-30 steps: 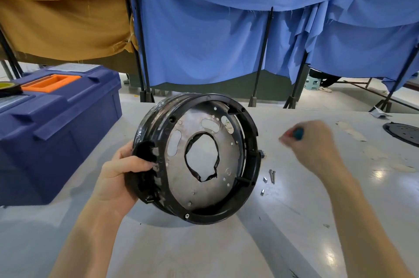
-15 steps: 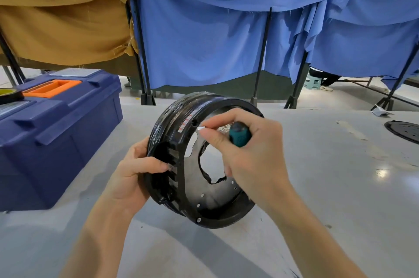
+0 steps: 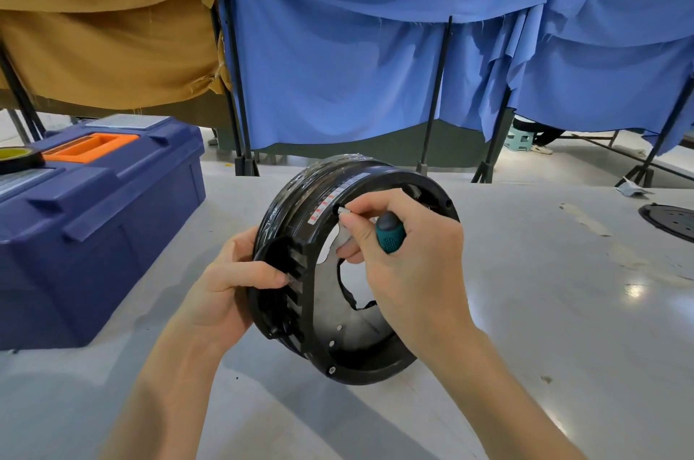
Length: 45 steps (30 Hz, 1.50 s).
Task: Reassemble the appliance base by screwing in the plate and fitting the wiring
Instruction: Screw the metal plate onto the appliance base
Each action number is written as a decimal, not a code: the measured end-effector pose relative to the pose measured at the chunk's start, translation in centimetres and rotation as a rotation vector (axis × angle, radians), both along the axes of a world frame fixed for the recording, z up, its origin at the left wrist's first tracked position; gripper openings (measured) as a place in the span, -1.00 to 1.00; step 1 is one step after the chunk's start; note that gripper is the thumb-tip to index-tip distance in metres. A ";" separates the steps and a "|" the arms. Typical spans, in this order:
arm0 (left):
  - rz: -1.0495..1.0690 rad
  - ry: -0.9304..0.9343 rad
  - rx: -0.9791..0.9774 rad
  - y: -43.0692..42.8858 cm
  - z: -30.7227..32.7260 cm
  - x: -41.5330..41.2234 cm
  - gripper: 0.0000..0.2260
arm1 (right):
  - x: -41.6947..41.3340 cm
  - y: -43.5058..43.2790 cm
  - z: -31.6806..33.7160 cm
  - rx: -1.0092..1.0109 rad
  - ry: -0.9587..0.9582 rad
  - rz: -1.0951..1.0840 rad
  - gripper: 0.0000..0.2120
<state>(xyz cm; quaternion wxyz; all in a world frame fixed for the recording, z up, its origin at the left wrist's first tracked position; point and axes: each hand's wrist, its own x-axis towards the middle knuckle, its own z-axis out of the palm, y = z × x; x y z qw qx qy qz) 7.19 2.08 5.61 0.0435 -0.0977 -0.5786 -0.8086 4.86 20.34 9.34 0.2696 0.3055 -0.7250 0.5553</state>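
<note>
Right hand [image 3: 409, 264] moved in over base [image 3: 360, 373] rim, curled round teal screwdriver [image 3: 390, 234], fingertips pinching screw [image 3: 343, 211]; left hand [image 3: 225, 283] grips base's left side.

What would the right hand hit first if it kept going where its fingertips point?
Probably the rim of the black base: the right hand, pinching a small pale piece, has its fingertips almost at it. Depth is unclear.

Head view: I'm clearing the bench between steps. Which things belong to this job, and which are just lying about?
Job: black appliance base, metal plate inside it, teal-handled screwdriver, small silver part pinched at the rim.
Lying about: blue toolbox, tape roll on it, black perforated disc at far right.
</note>
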 end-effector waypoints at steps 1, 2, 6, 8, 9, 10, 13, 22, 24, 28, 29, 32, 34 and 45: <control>0.002 -0.002 -0.004 0.0 0.1 0.0 -0.58 | 0.2 0.0 0.0 0.026 0.013 -0.013 -0.97; 0.004 -0.003 -0.011 0.1 0.1 0.0 -0.58 | 0.3 0.0 0.1 0.051 0.013 -0.026 -0.96; -0.005 0.006 -0.025 0.3 0.4 0.1 -0.57 | 1.0 0.1 0.6 0.114 -0.045 -0.054 -0.94; -0.016 0.010 -0.027 0.4 0.5 0.2 -0.57 | 1.5 0.1 1.0 0.139 -0.060 -0.065 -0.93; -0.018 0.012 -0.028 0.5 0.5 0.2 -0.57 | 1.6 0.1 1.2 0.151 -0.062 -0.074 -0.93; -0.019 0.014 -0.027 0.5 0.6 0.2 -0.56 | 1.7 0.1 1.4 0.167 -0.066 -0.085 -0.92; -0.022 0.019 -0.018 0.7 0.6 0.3 -0.56 | 1.8 0.1 2.1 0.218 -0.121 -0.107 -0.87; -0.027 0.027 -0.022 0.9 0.8 0.2 -0.55 | 0.8 0.8 2.8 0.015 -0.337 0.031 -0.84; -0.025 0.032 -0.028 0.9 0.8 0.1 -0.56 | 0.6 0.9 2.5 -0.053 -0.369 0.079 -0.84; -0.029 0.031 -0.035 1.0 0.9 0.1 -0.56 | 0.3 0.9 1.9 -0.232 -0.466 0.179 -0.82; -0.029 0.030 -0.035 1.0 0.9 0.1 -0.57 | 0.3 0.8 1.8 -0.274 -0.504 0.205 -0.81; -0.025 0.025 -0.028 1.1 1.0 0.1 -0.58 | 0.0 0.8 1.8 -0.357 -0.650 0.294 -0.77; -0.020 0.024 -0.031 1.1 1.0 0.2 -0.58 | -0.2 0.8 1.8 -0.389 -0.770 0.355 -0.77; 0.029 -0.014 -0.042 1.1 0.9 0.0 -0.52 | -0.6 -1.2 0.0 -0.652 -0.832 0.507 -0.68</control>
